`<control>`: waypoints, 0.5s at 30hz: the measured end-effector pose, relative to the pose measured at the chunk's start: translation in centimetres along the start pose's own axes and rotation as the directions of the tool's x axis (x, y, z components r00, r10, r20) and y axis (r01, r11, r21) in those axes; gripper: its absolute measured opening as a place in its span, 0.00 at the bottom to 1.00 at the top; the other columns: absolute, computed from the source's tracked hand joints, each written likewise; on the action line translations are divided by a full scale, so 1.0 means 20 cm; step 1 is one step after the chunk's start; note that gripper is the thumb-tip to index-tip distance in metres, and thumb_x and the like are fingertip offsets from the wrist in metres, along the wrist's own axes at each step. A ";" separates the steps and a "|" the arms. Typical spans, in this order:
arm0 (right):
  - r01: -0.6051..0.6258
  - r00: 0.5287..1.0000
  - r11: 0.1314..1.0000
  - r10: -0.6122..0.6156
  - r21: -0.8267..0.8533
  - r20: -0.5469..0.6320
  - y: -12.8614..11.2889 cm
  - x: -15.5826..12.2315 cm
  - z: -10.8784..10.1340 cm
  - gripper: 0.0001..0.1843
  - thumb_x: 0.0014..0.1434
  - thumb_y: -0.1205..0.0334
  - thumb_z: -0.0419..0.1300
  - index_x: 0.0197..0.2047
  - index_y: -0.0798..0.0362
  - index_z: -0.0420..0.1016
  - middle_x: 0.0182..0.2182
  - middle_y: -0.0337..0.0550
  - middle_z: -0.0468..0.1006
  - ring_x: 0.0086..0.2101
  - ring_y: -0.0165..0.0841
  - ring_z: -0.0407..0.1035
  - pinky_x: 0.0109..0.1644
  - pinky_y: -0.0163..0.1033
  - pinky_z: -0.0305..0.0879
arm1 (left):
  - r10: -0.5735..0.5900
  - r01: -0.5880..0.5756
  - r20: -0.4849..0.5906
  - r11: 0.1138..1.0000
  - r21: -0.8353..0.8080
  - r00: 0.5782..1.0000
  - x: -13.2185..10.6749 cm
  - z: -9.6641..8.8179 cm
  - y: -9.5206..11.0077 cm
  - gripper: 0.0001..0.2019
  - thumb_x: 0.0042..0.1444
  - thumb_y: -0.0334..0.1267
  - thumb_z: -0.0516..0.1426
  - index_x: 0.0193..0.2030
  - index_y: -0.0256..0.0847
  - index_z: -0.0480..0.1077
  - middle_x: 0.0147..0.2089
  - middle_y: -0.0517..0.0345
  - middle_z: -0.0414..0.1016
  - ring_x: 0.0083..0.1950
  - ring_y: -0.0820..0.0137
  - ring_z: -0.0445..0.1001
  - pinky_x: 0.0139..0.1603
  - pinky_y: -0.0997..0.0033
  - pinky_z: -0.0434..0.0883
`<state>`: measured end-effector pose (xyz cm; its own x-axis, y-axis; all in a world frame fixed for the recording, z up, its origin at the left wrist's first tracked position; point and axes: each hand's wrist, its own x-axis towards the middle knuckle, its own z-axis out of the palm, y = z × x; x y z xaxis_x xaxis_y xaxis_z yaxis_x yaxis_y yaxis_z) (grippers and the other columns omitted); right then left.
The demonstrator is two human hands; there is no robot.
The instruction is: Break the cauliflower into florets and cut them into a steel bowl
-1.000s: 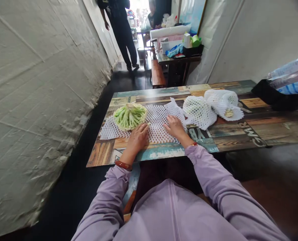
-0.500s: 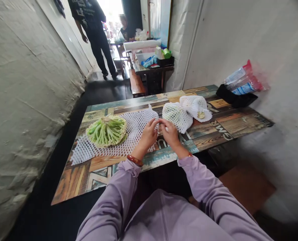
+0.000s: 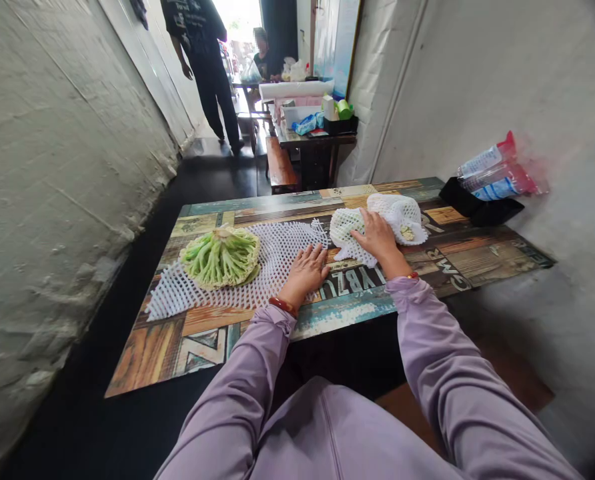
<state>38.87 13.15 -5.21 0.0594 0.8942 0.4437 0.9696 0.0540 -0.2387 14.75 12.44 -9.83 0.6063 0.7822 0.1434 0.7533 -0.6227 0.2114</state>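
A cauliflower (image 3: 221,259) lies stem up on a flattened white foam net (image 3: 282,250) at the left of the table. My left hand (image 3: 306,272) rests palm down over the net's right end, its fingers stretched out. Farther right, my right hand (image 3: 377,239) lies spread on a net-wrapped cauliflower (image 3: 347,225), touching it without a visible grip. Just beyond that hand sits a second foam-netted bundle (image 3: 400,217), with a bit of pale floret showing at its opening. The right palm hides part of the nearer bundle.
The table (image 3: 202,323) has a wood-plank pattern with lettering. At its right end, a black tray (image 3: 477,203) holds red-and-blue plastic packets (image 3: 495,170) against the wall. Beyond stand a bench (image 3: 280,163) and a cluttered second table (image 3: 297,139). A person (image 3: 202,67) stands in the passage.
My hands, close together at the net's right end before, have moved apart. The right went right onto the wrapped cauliflower; the left flattened onto the net. The view has shifted slightly.
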 end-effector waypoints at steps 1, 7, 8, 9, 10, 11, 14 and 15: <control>0.005 1.000 1.000 -0.005 -0.005 0.012 -0.01 0.00 0.00 0.35 0.62 0.53 0.61 0.68 0.59 0.61 0.61 0.64 0.69 0.60 0.53 0.62 0.65 0.57 0.58 | 0.005 -0.005 0.011 1.000 -0.001 1.000 -0.02 -0.01 0.01 0.28 0.67 0.47 0.49 0.72 0.44 0.59 0.76 0.50 0.54 0.76 0.51 0.52 0.74 0.46 0.51; -0.001 0.998 0.992 0.008 0.127 -0.056 0.00 -0.09 -0.03 0.26 0.57 0.52 0.67 0.56 0.56 0.75 0.50 0.58 0.77 0.53 0.52 0.68 0.61 0.58 0.61 | 0.017 -0.017 -0.005 1.000 -0.010 1.000 -0.12 -0.01 0.03 0.29 0.68 0.49 0.49 0.72 0.42 0.57 0.76 0.49 0.54 0.77 0.53 0.51 0.75 0.46 0.51; -0.022 0.995 0.982 0.040 0.190 -0.091 0.01 -0.11 -0.04 0.25 0.56 0.51 0.67 0.53 0.56 0.77 0.48 0.57 0.78 0.52 0.51 0.69 0.60 0.58 0.63 | 0.018 -0.018 -0.002 1.000 -0.009 1.000 -0.12 -0.01 0.03 0.29 0.68 0.49 0.49 0.72 0.41 0.57 0.76 0.49 0.54 0.77 0.53 0.51 0.75 0.47 0.51; -0.044 0.989 0.962 0.079 0.269 -0.122 0.01 -0.12 -0.04 0.24 0.55 0.50 0.68 0.50 0.56 0.78 0.46 0.56 0.78 0.51 0.50 0.70 0.59 0.57 0.65 | 0.017 -0.017 0.003 1.000 -0.008 1.000 -0.13 -0.01 0.03 0.30 0.68 0.50 0.49 0.72 0.41 0.57 0.76 0.49 0.54 0.77 0.53 0.51 0.75 0.47 0.51; -0.064 0.982 0.930 0.125 0.363 -0.145 0.02 -0.13 -0.05 0.24 0.54 0.48 0.68 0.49 0.55 0.78 0.45 0.55 0.79 0.49 0.49 0.72 0.57 0.56 0.67 | 0.014 -0.014 0.008 1.000 -0.008 1.000 -0.13 -0.01 0.03 0.30 0.67 0.50 0.49 0.72 0.40 0.57 0.76 0.48 0.54 0.77 0.53 0.52 0.75 0.46 0.51; -0.081 0.972 0.881 0.173 0.466 -0.159 0.01 -0.13 -0.06 0.25 0.54 0.46 0.67 0.48 0.55 0.78 0.44 0.53 0.80 0.47 0.47 0.73 0.55 0.55 0.69 | 0.012 -0.011 0.010 1.000 -0.007 1.000 -0.13 -0.01 0.03 0.30 0.67 0.50 0.49 0.72 0.40 0.58 0.76 0.48 0.54 0.76 0.52 0.52 0.75 0.46 0.52; -0.077 0.943 0.692 0.284 0.717 -0.173 -0.05 -0.09 -0.11 0.27 0.57 0.43 0.63 0.53 0.52 0.76 0.45 0.49 0.81 0.43 0.42 0.76 0.48 0.50 0.74 | 0.038 -0.039 -0.034 0.999 -0.004 0.999 -0.12 -0.02 0.04 0.27 0.67 0.48 0.50 0.70 0.40 0.61 0.75 0.47 0.57 0.75 0.53 0.55 0.74 0.47 0.54; -0.057 0.939 0.653 0.293 0.755 -0.183 -0.09 -0.08 -0.13 0.28 0.58 0.43 0.63 0.54 0.52 0.75 0.45 0.49 0.81 0.43 0.41 0.76 0.48 0.49 0.74 | 0.059 -0.059 -0.066 0.998 -0.002 0.996 -0.11 -0.03 0.04 0.25 0.68 0.46 0.50 0.68 0.40 0.62 0.73 0.47 0.60 0.74 0.54 0.57 0.73 0.47 0.54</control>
<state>37.65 10.50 -3.11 0.3829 0.7739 0.5045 0.4509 0.3201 -0.8332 13.88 10.11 -9.45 0.6315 0.7437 0.2194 0.7155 -0.6679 0.2048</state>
